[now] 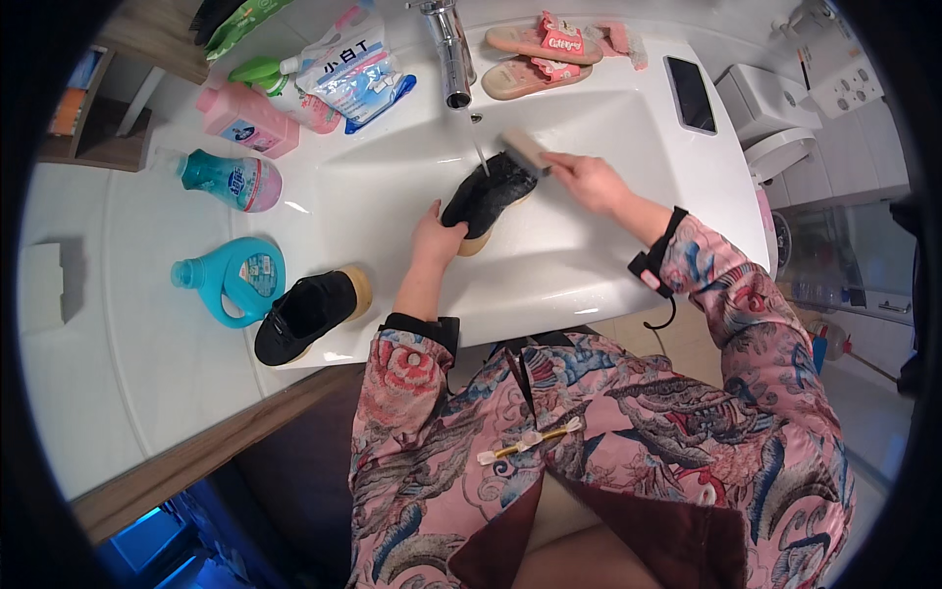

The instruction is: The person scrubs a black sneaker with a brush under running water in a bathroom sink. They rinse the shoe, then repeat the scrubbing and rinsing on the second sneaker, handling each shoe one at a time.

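My left hand [439,234] grips the heel end of a wet black shoe [482,195] with a tan sole, held tilted inside the white sink basin [383,258]. My right hand [589,182] holds a scrub brush [524,151] with a pale back, its dark bristles against the shoe's toe end. From the chrome faucet [450,59] a thin stream of water falls onto the shoe's upper. The matching black shoe [309,315] rests upright on the sink's left front edge, beside a turquoise detergent jug [239,283].
Along the left stand a teal-and-pink bottle [235,182], a pink bottle [249,121], a green-topped bottle [302,103] and a detergent bag [353,73]. Pink slippers [541,62] lie behind the basin. A smartphone [690,96] sits on the right rim, near a toilet [780,147].
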Action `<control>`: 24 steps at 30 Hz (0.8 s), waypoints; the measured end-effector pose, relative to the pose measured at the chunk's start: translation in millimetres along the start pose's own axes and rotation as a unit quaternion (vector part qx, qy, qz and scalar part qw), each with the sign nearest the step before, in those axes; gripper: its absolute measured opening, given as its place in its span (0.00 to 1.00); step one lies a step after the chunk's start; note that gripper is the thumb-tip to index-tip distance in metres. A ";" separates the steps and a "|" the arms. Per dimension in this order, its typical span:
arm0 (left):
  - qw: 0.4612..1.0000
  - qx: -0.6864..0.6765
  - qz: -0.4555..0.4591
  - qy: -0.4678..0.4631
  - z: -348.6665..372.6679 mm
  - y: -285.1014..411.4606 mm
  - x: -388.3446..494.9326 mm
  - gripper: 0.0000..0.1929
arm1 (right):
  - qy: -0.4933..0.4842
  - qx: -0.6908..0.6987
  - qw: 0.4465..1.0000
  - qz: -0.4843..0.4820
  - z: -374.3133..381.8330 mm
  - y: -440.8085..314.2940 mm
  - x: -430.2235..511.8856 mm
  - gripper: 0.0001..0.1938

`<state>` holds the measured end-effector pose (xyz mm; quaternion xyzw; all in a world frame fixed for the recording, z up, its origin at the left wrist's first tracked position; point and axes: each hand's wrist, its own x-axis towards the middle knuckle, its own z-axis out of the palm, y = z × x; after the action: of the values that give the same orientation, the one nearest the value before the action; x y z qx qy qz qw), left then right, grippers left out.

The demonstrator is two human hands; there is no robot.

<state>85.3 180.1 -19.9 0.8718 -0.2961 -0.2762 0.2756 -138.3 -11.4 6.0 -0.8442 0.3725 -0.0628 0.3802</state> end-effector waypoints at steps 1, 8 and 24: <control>0.998 0.053 0.040 0.001 -3.0 2.5 -6.1 0.34 | -0.015 0.028 0.999 -0.018 6.5 -15.7 -7.1 0.20; 0.954 0.275 0.100 0.070 -3.4 29.3 -54.1 0.32 | -0.074 -0.061 0.995 -0.033 34.2 -21.3 -10.6 0.18; 0.954 0.267 0.097 0.097 -8.0 32.7 -82.2 0.32 | -0.103 -0.034 0.993 -0.047 25.2 -39.2 -20.4 0.18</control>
<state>23.2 215.6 32.9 0.9034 -0.4138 -0.0731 0.0853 -120.2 34.4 18.9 -0.8751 0.2936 0.0194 0.3842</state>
